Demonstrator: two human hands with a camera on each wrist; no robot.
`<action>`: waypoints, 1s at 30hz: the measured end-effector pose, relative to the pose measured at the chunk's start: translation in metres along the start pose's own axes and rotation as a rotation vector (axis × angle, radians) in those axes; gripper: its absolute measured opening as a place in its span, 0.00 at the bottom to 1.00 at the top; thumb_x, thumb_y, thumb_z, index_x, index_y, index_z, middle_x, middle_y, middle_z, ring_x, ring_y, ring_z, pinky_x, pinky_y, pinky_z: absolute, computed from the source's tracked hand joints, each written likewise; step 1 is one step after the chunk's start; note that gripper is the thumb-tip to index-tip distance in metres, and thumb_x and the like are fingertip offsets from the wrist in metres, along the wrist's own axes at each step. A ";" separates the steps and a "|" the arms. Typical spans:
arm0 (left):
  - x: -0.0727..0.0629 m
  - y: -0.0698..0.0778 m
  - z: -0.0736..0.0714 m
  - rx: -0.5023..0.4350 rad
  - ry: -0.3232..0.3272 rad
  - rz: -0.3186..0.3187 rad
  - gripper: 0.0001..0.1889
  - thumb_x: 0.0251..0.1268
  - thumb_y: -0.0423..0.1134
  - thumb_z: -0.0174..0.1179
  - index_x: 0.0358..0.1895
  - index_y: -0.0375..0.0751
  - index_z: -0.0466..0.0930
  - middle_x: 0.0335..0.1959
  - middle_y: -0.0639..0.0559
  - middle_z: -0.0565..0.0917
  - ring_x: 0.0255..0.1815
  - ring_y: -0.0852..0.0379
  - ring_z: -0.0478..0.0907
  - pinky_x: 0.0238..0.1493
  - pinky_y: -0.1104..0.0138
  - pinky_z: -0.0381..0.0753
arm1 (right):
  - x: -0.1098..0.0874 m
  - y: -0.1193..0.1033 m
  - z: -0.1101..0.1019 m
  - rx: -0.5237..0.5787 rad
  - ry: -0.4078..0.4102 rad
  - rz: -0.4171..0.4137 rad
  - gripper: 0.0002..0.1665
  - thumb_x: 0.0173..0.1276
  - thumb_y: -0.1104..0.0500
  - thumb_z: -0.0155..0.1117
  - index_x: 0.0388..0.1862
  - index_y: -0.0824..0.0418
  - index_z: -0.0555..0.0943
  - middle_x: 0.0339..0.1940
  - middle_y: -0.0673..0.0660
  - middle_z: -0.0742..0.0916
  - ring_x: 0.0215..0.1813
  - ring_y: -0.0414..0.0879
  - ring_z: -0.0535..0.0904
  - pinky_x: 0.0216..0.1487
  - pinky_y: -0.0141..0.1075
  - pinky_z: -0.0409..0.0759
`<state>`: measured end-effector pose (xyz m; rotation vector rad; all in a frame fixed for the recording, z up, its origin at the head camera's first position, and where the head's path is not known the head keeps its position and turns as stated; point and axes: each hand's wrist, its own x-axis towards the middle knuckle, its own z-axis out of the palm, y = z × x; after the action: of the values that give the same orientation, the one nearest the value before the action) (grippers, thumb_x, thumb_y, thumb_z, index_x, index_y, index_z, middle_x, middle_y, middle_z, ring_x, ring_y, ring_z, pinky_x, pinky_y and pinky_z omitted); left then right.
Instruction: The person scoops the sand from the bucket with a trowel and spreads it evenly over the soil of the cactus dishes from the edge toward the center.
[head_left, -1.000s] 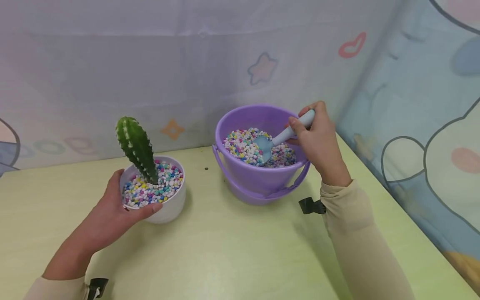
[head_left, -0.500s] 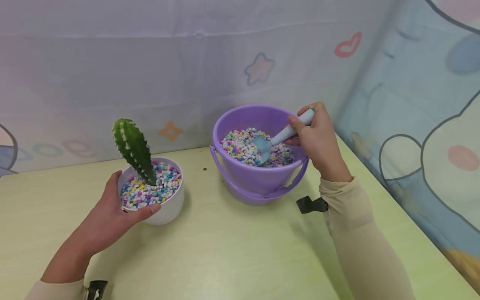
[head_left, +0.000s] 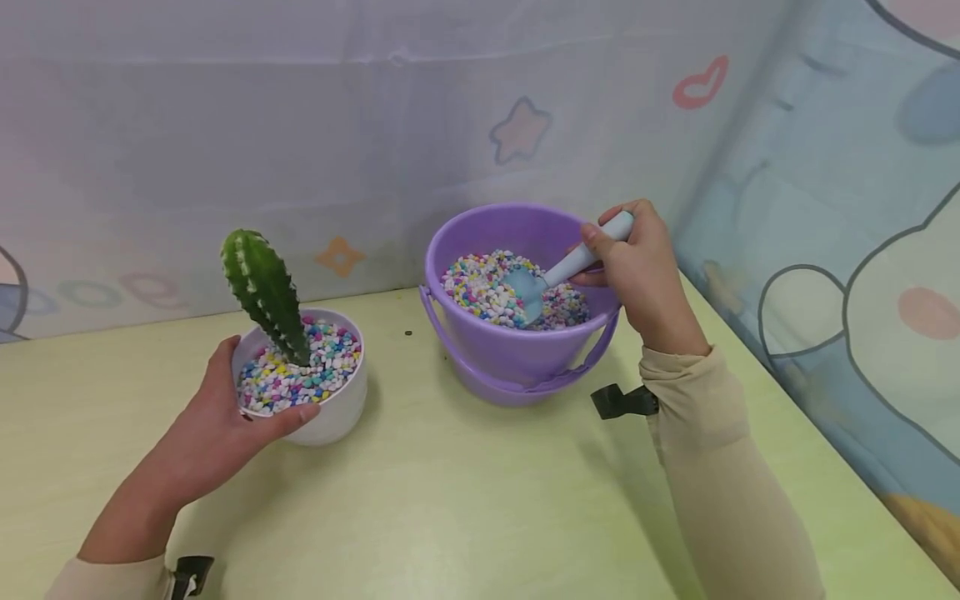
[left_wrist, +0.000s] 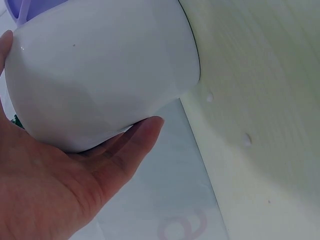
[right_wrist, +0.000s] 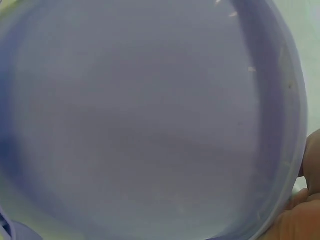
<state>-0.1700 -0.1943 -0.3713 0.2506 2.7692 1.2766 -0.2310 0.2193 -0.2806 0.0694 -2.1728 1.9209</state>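
Observation:
My left hand [head_left: 210,433] holds a white flower pot [head_left: 333,421], with thumb across its near side and fingers around the left. A green cactus [head_left: 264,287] leans left out of multicoloured pebbles [head_left: 322,375] in the pot. In the left wrist view the pot's smooth wall [left_wrist: 105,70] rests against my palm and fingers. My right hand [head_left: 643,275] grips the handle of a light blue toy shovel [head_left: 573,262], its blade resting on more pebbles [head_left: 480,292] inside a purple bucket [head_left: 510,354]. The bucket's wall [right_wrist: 140,110] fills most of the right wrist view, hiding the shovel there.
Both containers are on a pale yellow-green table [head_left: 450,500]. The bucket's carrying handle [head_left: 442,333] hangs down along its front. A printed cloth [head_left: 300,142] stands behind, another [head_left: 847,250] at the right. A small dark speck [head_left: 408,333] lies between pot and bucket.
The head view has shifted slightly. My right hand and the shovel have moved a little to the right relative to the bucket; the left hand keeps its hold on the pot.

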 end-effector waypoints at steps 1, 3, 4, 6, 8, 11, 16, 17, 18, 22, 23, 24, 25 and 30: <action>0.000 0.000 0.000 0.001 0.001 0.000 0.59 0.62 0.57 0.66 0.76 0.38 0.27 0.64 0.32 0.59 0.61 0.38 0.63 0.54 0.47 0.65 | 0.000 0.000 0.000 0.002 0.001 -0.001 0.12 0.77 0.63 0.53 0.49 0.66 0.61 0.43 0.71 0.80 0.32 0.48 0.86 0.36 0.39 0.83; -0.001 0.000 -0.001 -0.001 0.001 -0.001 0.59 0.62 0.57 0.66 0.76 0.38 0.27 0.65 0.32 0.59 0.61 0.38 0.63 0.54 0.47 0.65 | 0.000 0.000 0.001 0.005 0.003 -0.001 0.12 0.77 0.63 0.53 0.48 0.66 0.61 0.43 0.71 0.80 0.32 0.48 0.86 0.36 0.39 0.83; -0.001 0.001 -0.001 0.000 0.001 -0.002 0.59 0.62 0.56 0.66 0.76 0.38 0.27 0.65 0.32 0.59 0.61 0.38 0.63 0.54 0.47 0.65 | 0.000 0.000 0.001 0.006 0.003 -0.001 0.12 0.77 0.63 0.53 0.48 0.66 0.61 0.43 0.71 0.80 0.32 0.48 0.86 0.35 0.39 0.83; -0.002 0.001 -0.001 0.003 0.003 -0.006 0.59 0.62 0.57 0.66 0.76 0.38 0.28 0.64 0.32 0.59 0.61 0.39 0.63 0.53 0.48 0.65 | 0.000 0.001 0.002 0.006 0.001 0.000 0.12 0.77 0.63 0.53 0.48 0.65 0.61 0.42 0.71 0.80 0.31 0.48 0.86 0.35 0.39 0.83; -0.003 0.001 -0.001 0.004 0.004 -0.009 0.59 0.62 0.57 0.66 0.76 0.37 0.27 0.64 0.32 0.59 0.61 0.38 0.63 0.53 0.48 0.65 | 0.000 0.001 0.002 0.009 -0.004 -0.001 0.12 0.77 0.63 0.53 0.48 0.65 0.61 0.43 0.71 0.80 0.31 0.48 0.86 0.35 0.39 0.83; -0.002 0.002 -0.001 0.010 0.007 -0.009 0.59 0.62 0.57 0.66 0.76 0.38 0.27 0.64 0.32 0.59 0.61 0.38 0.63 0.53 0.49 0.65 | 0.000 0.001 0.001 0.012 -0.006 -0.003 0.12 0.77 0.62 0.53 0.48 0.65 0.61 0.43 0.72 0.81 0.31 0.49 0.86 0.36 0.39 0.83; -0.001 0.002 0.000 0.004 0.006 -0.002 0.59 0.62 0.57 0.66 0.76 0.38 0.28 0.64 0.32 0.59 0.61 0.39 0.64 0.54 0.47 0.65 | 0.000 0.000 0.000 0.018 0.010 -0.001 0.12 0.77 0.62 0.53 0.48 0.65 0.61 0.41 0.72 0.81 0.31 0.49 0.86 0.35 0.40 0.83; -0.001 0.002 0.000 0.003 0.007 0.000 0.58 0.62 0.57 0.66 0.76 0.38 0.28 0.64 0.32 0.59 0.61 0.39 0.64 0.54 0.47 0.65 | 0.000 0.000 0.000 0.021 0.013 0.002 0.12 0.77 0.62 0.53 0.48 0.66 0.61 0.41 0.71 0.82 0.31 0.49 0.86 0.35 0.40 0.83; -0.001 0.003 0.000 0.001 0.006 0.000 0.58 0.62 0.56 0.66 0.76 0.38 0.28 0.64 0.32 0.59 0.61 0.39 0.63 0.54 0.46 0.65 | 0.000 -0.001 0.000 0.020 0.016 0.005 0.12 0.77 0.62 0.53 0.48 0.66 0.61 0.40 0.71 0.82 0.31 0.49 0.86 0.35 0.40 0.83; -0.001 0.004 0.000 0.002 0.006 -0.006 0.59 0.62 0.57 0.66 0.76 0.38 0.27 0.64 0.31 0.59 0.61 0.38 0.63 0.54 0.46 0.65 | 0.000 -0.003 -0.001 0.030 0.023 0.029 0.12 0.77 0.62 0.53 0.48 0.66 0.61 0.38 0.69 0.83 0.30 0.49 0.87 0.35 0.40 0.83; -0.001 0.004 0.000 0.002 0.005 -0.008 0.59 0.62 0.57 0.66 0.76 0.38 0.27 0.64 0.31 0.59 0.61 0.37 0.63 0.54 0.46 0.65 | 0.000 -0.003 -0.001 0.033 0.025 0.035 0.13 0.77 0.62 0.53 0.48 0.65 0.61 0.38 0.69 0.83 0.30 0.49 0.87 0.35 0.40 0.83; -0.001 0.004 0.000 0.004 0.004 -0.010 0.59 0.62 0.57 0.66 0.76 0.38 0.27 0.64 0.31 0.59 0.61 0.38 0.63 0.54 0.47 0.65 | 0.000 -0.003 -0.001 0.041 0.027 0.042 0.13 0.77 0.62 0.53 0.49 0.65 0.60 0.38 0.68 0.83 0.30 0.49 0.87 0.35 0.40 0.83; -0.001 0.004 0.000 0.007 0.005 -0.011 0.59 0.62 0.57 0.66 0.76 0.38 0.27 0.64 0.31 0.59 0.61 0.38 0.63 0.53 0.47 0.65 | 0.001 -0.004 -0.001 0.055 0.030 0.051 0.13 0.77 0.62 0.53 0.49 0.65 0.60 0.38 0.69 0.83 0.30 0.49 0.87 0.34 0.40 0.83; -0.001 0.003 0.000 0.019 0.007 -0.007 0.58 0.62 0.57 0.66 0.76 0.38 0.29 0.63 0.32 0.60 0.60 0.38 0.64 0.52 0.49 0.66 | 0.002 -0.004 -0.002 0.137 0.049 0.085 0.13 0.77 0.62 0.52 0.49 0.65 0.59 0.44 0.68 0.78 0.33 0.47 0.86 0.35 0.39 0.83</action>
<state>-0.1689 -0.1923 -0.3690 0.2382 2.7866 1.2533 -0.2314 0.2208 -0.2762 -0.0461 -2.0424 2.0930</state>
